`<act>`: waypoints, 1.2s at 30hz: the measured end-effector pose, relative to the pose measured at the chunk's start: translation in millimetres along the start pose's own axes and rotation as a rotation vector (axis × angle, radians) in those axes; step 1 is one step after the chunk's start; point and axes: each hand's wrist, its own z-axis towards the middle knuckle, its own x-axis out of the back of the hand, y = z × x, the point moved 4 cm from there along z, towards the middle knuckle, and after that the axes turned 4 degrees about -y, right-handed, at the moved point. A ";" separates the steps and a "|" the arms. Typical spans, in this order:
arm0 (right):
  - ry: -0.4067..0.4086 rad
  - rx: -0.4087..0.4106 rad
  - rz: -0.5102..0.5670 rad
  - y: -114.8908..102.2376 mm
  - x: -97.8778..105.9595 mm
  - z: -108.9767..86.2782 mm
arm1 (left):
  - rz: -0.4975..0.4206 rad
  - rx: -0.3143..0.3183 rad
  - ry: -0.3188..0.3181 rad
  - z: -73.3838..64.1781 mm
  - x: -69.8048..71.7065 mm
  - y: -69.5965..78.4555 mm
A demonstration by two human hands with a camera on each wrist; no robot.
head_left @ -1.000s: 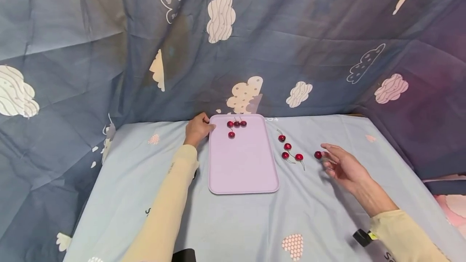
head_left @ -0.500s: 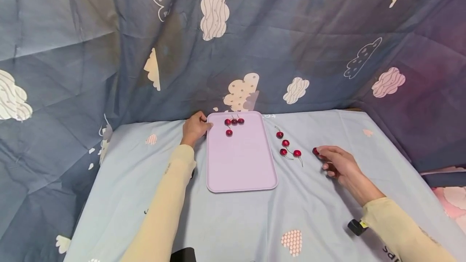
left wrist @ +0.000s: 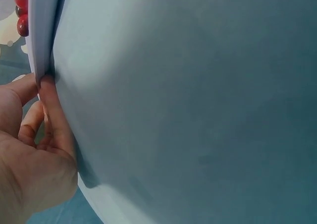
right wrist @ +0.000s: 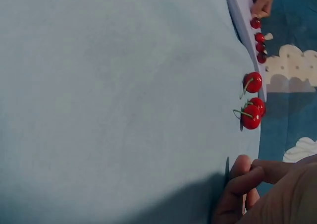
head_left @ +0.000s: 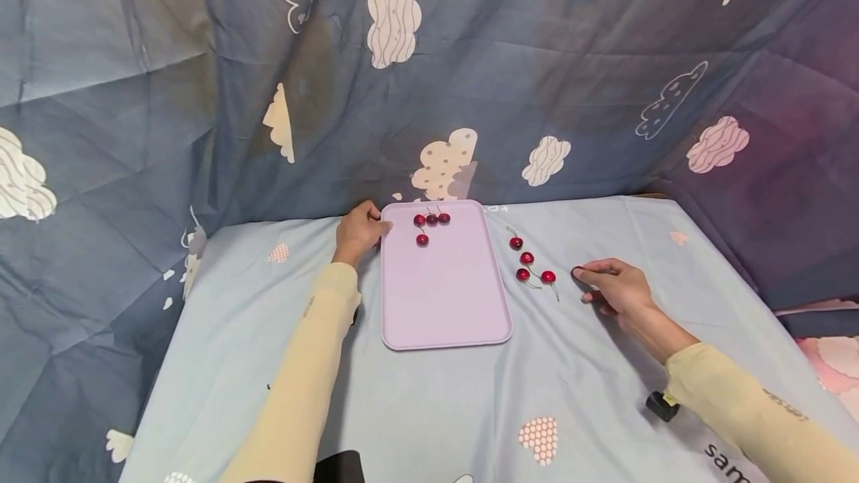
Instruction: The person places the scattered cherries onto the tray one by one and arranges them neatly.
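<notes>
My left hand pinches the far left corner of a pale purple tray, thumb over the rim; in the left wrist view its fingers sit under that edge. Several red cherries lie on the tray near its far end. To the right of the tray, several more cherries with stems lie loosely grouped on the cloth. Further right, my right hand pinches a dark red cherry between thumb and fingertips, close over the cloth; the hand hides most of it, and in the right wrist view it is hidden.
A light blue cloth with heart prints covers the table. Behind it hangs a dark blue curtain with cloud prints. A small black device shows below the right sleeve.
My right thumb and fingers have closed on the lone cherry at the right, which lay in plain sight before. The left hand stays on the tray corner. The head view has shifted slightly.
</notes>
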 end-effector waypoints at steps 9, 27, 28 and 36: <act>0.049 0.031 -0.058 -6.4 -7.1 -3.0 | -0.004 -0.005 -0.002 0.2 1.4 0.4; -0.031 0.264 0.159 -61.7 -43.3 -8.7 | -0.038 0.005 -0.009 -6.5 0.1 -2.9; -0.038 0.277 0.149 -66.0 -48.8 -8.5 | -0.042 0.007 -0.009 -6.5 0.4 -3.1; -0.113 0.301 0.159 -90.8 -99.7 -4.3 | -0.025 -0.028 0.002 -6.5 3.6 -2.1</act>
